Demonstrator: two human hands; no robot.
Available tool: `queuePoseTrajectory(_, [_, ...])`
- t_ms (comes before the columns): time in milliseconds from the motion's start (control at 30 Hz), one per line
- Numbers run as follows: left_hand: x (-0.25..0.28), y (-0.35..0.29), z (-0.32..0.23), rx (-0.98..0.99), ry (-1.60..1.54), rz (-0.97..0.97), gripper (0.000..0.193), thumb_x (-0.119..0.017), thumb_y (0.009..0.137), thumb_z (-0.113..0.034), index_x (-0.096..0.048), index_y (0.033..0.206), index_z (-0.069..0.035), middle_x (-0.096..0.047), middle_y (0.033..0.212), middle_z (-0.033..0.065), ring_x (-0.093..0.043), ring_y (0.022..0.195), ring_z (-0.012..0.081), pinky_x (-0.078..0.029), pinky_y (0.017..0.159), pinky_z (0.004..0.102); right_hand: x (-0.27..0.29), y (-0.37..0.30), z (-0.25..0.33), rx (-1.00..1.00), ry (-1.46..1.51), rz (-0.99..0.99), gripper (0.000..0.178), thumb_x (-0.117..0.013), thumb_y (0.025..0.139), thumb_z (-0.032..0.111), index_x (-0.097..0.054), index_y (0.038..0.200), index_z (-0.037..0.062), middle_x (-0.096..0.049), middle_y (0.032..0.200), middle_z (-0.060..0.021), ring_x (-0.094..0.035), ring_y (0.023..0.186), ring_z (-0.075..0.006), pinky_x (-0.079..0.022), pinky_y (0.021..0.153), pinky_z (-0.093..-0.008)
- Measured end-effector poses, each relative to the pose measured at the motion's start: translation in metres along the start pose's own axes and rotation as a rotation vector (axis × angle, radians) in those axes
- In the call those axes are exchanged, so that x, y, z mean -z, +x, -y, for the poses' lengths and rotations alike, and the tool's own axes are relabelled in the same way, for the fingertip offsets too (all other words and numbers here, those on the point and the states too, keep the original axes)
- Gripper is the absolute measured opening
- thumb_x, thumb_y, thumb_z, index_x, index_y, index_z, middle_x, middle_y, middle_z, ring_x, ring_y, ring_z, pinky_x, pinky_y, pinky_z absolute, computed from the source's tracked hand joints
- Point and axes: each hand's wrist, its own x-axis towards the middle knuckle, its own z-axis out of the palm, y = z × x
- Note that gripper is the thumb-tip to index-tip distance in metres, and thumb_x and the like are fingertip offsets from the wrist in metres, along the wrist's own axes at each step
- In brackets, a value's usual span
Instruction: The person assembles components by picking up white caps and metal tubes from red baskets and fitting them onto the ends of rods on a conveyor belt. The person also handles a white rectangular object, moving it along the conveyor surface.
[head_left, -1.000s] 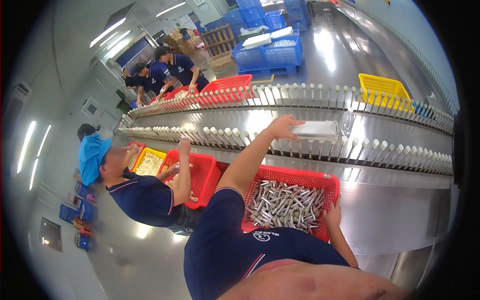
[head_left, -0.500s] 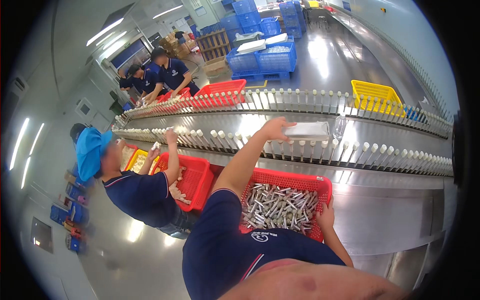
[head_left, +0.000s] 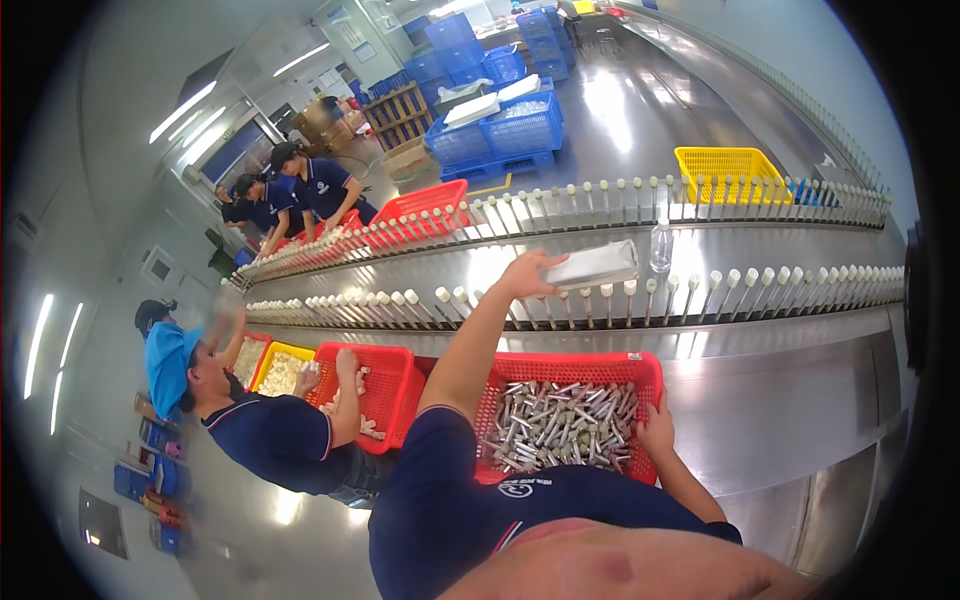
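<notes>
My left hand (head_left: 526, 275) reaches out over the line with its fingers closed on the near-left end of a white, box-shaped pack (head_left: 598, 264). The pack lies between two rows of upright spindles; whether it rests on the metal surface I cannot tell. Just past its right end stands a clear bottle (head_left: 660, 247). Low in front of my body is a red plastic basket (head_left: 648, 375), with many short metal rods with dull greyish heads (head_left: 560, 425) heaped inside. My right hand (head_left: 656, 430) grips this basket's right rim.
White-topped spindles (head_left: 735, 278) run along the near edge of the line, with another row (head_left: 560, 192) behind. At my left a co-worker in a blue cap (head_left: 172, 358) handles pale pieces over another red basket (head_left: 400, 385). A yellow basket (head_left: 735, 160) stands beyond.
The whole view has tilted and shifted a little. My left hand stays on the pack and my right on the basket rim. The co-worker's hands have come down toward their basket.
</notes>
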Motion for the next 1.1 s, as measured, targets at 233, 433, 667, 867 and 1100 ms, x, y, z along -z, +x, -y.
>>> queuePoseTrajectory(233, [-0.006,0.007,0.003,-0.091,0.069,-0.031,0.074,-0.08,0.058,-0.04,-0.058,0.128,-0.03,-0.056,0.098,0.0106,-0.056,0.098,0.0285,-0.045,0.086,0.0369,0.007,0.004,0.014,-0.024,0.002,0.031,0.04,-0.061,0.071,0.011,-0.058,0.109,0.0014,-0.022,0.15,-0.0184,-0.056,0.095,-0.0404,-0.049,0.081,-0.0468])
queuePoseTrajectory(433, [0.001,0.01,-0.022,-0.068,0.131,0.05,0.072,-0.08,0.059,-0.041,-0.059,0.127,-0.03,-0.056,0.099,0.0084,-0.056,0.097,0.027,-0.046,0.085,0.0359,0.007,0.005,0.011,-0.047,0.008,0.071,0.039,-0.061,0.072,0.01,-0.057,0.11,0.001,-0.022,0.15,-0.0194,-0.055,0.096,-0.04,-0.048,0.083,-0.0465])
queuePoseTrajectory(667, [0.002,0.0,-0.009,0.004,0.186,0.04,0.075,-0.081,0.059,-0.033,-0.057,0.129,-0.029,-0.057,0.1,0.0089,-0.057,0.097,0.0261,-0.045,0.087,0.0341,-0.009,0.001,-0.005,0.039,0.005,-0.066,0.031,-0.061,0.071,0.013,-0.056,0.101,0.0044,-0.025,0.149,-0.0177,-0.056,0.09,-0.0389,-0.05,0.076,-0.0473])
queuePoseTrajectory(867, [-0.013,-0.001,0.01,0.008,0.081,-0.002,0.076,-0.082,0.057,-0.035,-0.057,0.128,-0.029,-0.057,0.103,0.0116,-0.057,0.101,0.0281,-0.045,0.089,0.0349,-0.006,-0.002,-0.004,-0.024,-0.005,-0.001,0.033,-0.061,0.072,0.013,-0.057,0.104,0.0051,-0.026,0.148,-0.0192,-0.057,0.091,-0.0385,-0.05,0.077,-0.0472])
queuePoseTrajectory(1100, [0.024,-0.014,0.005,0.017,0.081,-0.076,0.071,-0.081,0.059,-0.03,-0.06,0.126,-0.024,-0.058,0.094,0.01,-0.057,0.088,0.0264,-0.046,0.082,0.0353,-0.014,0.009,-0.008,-0.018,0.024,0.024,0.037,-0.061,0.072,0.014,-0.058,0.108,0.0053,-0.027,0.147,-0.022,-0.058,0.093,-0.0393,-0.05,0.078,-0.0468])
